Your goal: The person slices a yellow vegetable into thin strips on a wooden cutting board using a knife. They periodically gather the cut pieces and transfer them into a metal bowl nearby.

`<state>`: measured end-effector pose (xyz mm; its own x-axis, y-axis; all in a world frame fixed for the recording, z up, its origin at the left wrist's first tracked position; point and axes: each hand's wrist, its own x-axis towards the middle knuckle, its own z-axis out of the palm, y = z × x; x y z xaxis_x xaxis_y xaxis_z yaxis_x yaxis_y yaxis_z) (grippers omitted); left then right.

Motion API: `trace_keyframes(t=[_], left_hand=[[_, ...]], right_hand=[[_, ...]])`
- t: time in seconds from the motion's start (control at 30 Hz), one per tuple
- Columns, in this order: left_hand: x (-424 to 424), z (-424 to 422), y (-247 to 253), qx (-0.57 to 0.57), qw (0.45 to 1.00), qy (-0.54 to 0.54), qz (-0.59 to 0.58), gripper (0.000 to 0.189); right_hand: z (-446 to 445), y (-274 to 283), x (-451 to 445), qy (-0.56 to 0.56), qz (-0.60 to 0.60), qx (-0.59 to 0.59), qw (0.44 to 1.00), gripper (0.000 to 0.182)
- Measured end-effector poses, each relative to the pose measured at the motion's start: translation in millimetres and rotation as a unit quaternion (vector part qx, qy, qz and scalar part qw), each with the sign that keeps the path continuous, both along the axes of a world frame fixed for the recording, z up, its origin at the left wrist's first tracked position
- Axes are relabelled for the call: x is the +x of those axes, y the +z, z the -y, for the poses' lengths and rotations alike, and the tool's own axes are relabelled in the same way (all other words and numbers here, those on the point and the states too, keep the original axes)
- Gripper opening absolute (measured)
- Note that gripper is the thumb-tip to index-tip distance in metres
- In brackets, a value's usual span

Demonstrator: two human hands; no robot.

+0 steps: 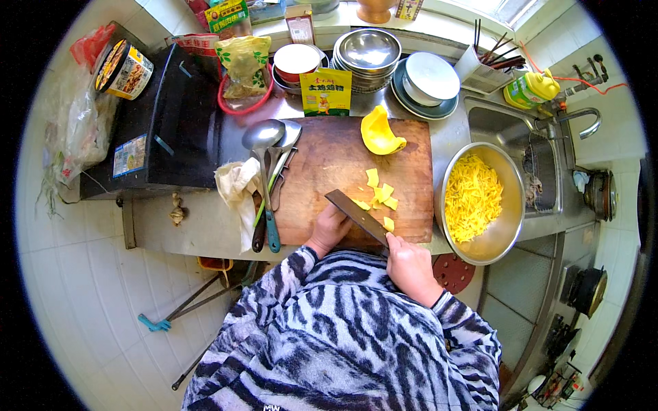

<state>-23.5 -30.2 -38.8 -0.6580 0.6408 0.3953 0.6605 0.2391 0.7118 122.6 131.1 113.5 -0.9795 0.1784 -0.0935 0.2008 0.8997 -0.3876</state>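
Observation:
My right hand (411,261) grips the handle of a kitchen cleaver (358,217), its broad blade slanting up to the left over a wooden cutting board (318,169). My left hand (330,228) is close against the near side of the blade, fingers partly hidden; whether it holds a piece cannot be seen. Several yellow pieces, apparently pumpkin (383,192), lie just beyond the blade. One small piece (389,224) sits by the blade near my right hand. A large curved pumpkin chunk (379,132) rests at the board's far right.
Right of the board stands a steel bowl (509,205) of yellow shreds (472,198), beside the sink (498,120). A ladle (263,134) and other utensils overlap the board's left edge, near a cloth (239,185). Stacked steel bowls (367,51) and a yellow packet (326,92) stand behind.

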Motion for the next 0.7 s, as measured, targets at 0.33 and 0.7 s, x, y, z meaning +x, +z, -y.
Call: trace_keyframes(t=[0.33,0.7], left_hand=[[1,2,-2,-0.019,1.000,-0.004,0.008,0.027],[-1,0,-2,-0.012,0.999,0.021,0.023,0.028]], right_hand=[[6,-16,-9,-0.010,-0.015,-0.001,1.000,0.028],[7,-17,-10,-0.008,-0.010,0.013,1.000,0.028]])
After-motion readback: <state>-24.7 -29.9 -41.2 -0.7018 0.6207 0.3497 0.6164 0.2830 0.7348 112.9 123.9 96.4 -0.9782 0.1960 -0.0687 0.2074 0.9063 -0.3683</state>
